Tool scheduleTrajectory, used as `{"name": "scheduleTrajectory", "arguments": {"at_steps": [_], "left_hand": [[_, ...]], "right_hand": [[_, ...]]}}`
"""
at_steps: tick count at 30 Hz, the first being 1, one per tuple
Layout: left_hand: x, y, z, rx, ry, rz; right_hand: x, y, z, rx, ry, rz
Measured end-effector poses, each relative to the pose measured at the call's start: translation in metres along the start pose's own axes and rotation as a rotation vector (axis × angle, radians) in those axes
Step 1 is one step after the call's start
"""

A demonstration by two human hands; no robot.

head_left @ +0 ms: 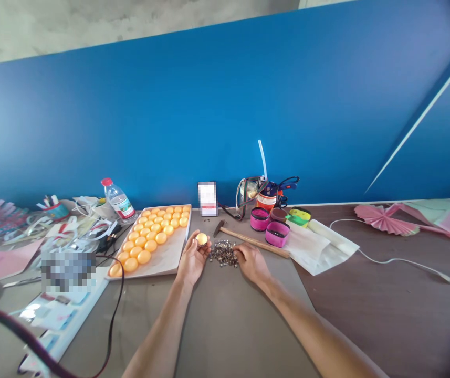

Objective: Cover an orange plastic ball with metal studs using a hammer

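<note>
My left hand [194,257] is closed around a small round yellow-orange ball [201,239], held up just left of a pile of small shiny metal pieces [223,253]. The ball's lower part is hidden by my fingers. At the pile's right edge is my right hand [251,262], fingers pinched together; whatever may be between the tips is too small to make out. To the left of my left hand lies a shallow cardboard tray [165,261] holding several rows of orange balls [150,245].
Behind my right hand lies a hammer [254,241] with a wooden handle. Pink rolls of tape-like band [277,234], white sheets [315,252] and a cable [401,260] are on the right. A water bottle [119,202] and clutter stand left; a phone-like screen [208,202] leans against the blue panel.
</note>
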State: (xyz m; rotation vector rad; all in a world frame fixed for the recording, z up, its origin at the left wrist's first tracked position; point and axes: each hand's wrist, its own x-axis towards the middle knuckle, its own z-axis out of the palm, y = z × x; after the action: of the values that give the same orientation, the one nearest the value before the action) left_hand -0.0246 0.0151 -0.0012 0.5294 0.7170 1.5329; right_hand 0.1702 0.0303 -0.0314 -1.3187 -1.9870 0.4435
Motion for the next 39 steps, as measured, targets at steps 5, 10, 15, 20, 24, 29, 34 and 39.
{"name": "scheduleTrajectory", "arguments": {"at_steps": [5,10,15,20,24,29,34,39], "left_hand": [[-0.0003,0.0011,0.0017,-0.026,0.006,0.010],[-0.0005,0.0019,0.0029,-0.052,0.000,0.005],[-0.0004,0.0015,0.0030,-0.056,-0.018,-0.009],[-0.0017,0.0024,0.0036,-0.039,-0.053,-0.028],[-0.0031,0.0033,0.0049,-0.020,-0.064,-0.037],[-0.0040,0.0023,0.0054,-0.012,-0.077,-0.043],[-0.0057,0.0026,0.0068,-0.010,-0.087,-0.041],[-0.0070,0.0036,0.0083,0.005,-0.088,-0.047]], "right_hand": [[-0.0006,-0.0027,-0.0025,-0.107,-0.064,-0.064],[0.0014,-0.0036,-0.0057,-0.057,-0.089,-0.042],[0.0008,-0.0008,-0.0034,0.014,-0.024,-0.041],[0.0023,0.0030,-0.0015,0.175,0.150,-0.045],[0.0048,0.0022,-0.0028,0.243,0.182,0.004],[0.0043,-0.0001,-0.0046,0.262,0.170,0.105],[0.0035,-0.0038,-0.0074,0.303,0.180,0.098],[0.0030,-0.0051,-0.0071,0.262,0.161,0.070]]}}
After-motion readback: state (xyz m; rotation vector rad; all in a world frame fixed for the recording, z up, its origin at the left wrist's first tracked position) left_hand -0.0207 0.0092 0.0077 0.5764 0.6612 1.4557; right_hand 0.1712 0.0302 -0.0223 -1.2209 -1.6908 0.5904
